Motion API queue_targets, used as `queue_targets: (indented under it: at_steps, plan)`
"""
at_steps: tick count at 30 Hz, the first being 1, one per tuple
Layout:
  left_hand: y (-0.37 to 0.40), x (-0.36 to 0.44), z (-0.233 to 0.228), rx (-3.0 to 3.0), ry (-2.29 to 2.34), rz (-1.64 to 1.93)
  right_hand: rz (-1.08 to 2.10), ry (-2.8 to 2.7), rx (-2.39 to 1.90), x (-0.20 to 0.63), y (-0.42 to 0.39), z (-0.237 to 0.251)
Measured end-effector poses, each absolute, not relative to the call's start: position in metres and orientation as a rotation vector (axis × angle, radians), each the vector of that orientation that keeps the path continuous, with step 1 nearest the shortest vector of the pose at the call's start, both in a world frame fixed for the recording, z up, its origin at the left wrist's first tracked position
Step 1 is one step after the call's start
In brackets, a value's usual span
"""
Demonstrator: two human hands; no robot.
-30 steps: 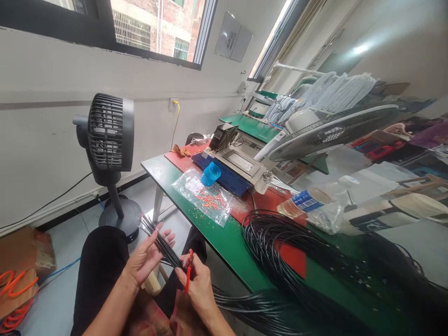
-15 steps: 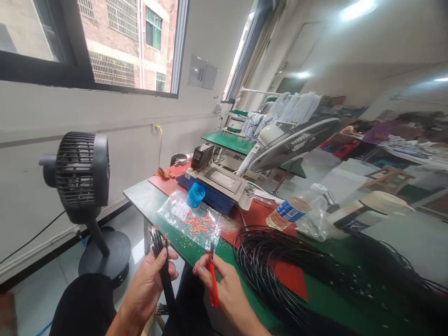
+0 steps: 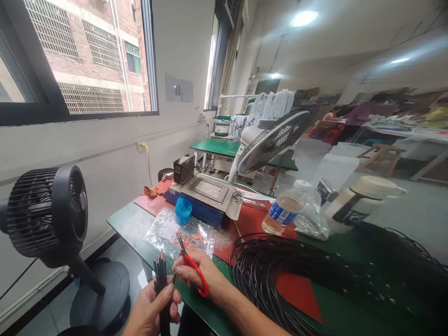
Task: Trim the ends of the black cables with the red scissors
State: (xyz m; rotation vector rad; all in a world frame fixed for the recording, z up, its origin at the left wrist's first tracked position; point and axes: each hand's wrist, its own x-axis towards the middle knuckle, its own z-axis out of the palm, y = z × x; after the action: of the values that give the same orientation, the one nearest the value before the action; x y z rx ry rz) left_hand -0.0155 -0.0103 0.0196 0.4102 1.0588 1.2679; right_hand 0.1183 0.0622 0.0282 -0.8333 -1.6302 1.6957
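Note:
My left hand (image 3: 152, 303) is closed around a bundle of black cables (image 3: 160, 275), their cut ends pointing up with thin reddish wires showing. Close beside it on the right, my right hand (image 3: 206, 273) holds a pair of red-handled scissors (image 3: 201, 283), blades up and tilted left. Its fingertips are at a black cable end just right of the bundle; whether they pinch it, I cannot tell. Behind the hands, tiny orange-red scraps (image 3: 191, 242) lie on a clear plastic bag (image 3: 157, 235), near a blue cup (image 3: 183, 211).
A large coil of black cable (image 3: 259, 270) covers the right of the green and red table. Behind are a blue-sided device with a metal plate (image 3: 206, 189), a bottle (image 3: 280, 214) and a cream jug (image 3: 357, 205). A black fan (image 3: 45, 214) stands left; people sit far right.
My right hand has moved up and left, to the cable bundle, and the scissors now tilt left. The view has shifted right and up, and the bundle sits lower in it.

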Motion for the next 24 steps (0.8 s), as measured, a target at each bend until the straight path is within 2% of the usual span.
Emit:
queue_targets:
  at_steps: [2,6,9,13,24]
  plan:
    - [-0.006,-0.014,0.02,0.347,1.1,1.295,1.434,-1.757,-0.889,0.125,0.066,0.024]
    - [0.002,-0.017,0.022,0.217,1.23,1.352,0.509,-2.101,-0.951,0.14,0.073,0.02]
    - [0.003,-0.018,0.022,0.165,1.299,1.372,0.149,-2.185,-0.941,0.146,0.074,0.014]
    - [0.001,-0.016,0.021,0.152,1.326,1.381,-0.016,-2.283,-0.876,0.145,0.072,0.004]
    - [0.001,-0.018,0.015,0.194,1.32,1.405,-0.189,-2.291,-0.853,0.143,0.072,0.002]
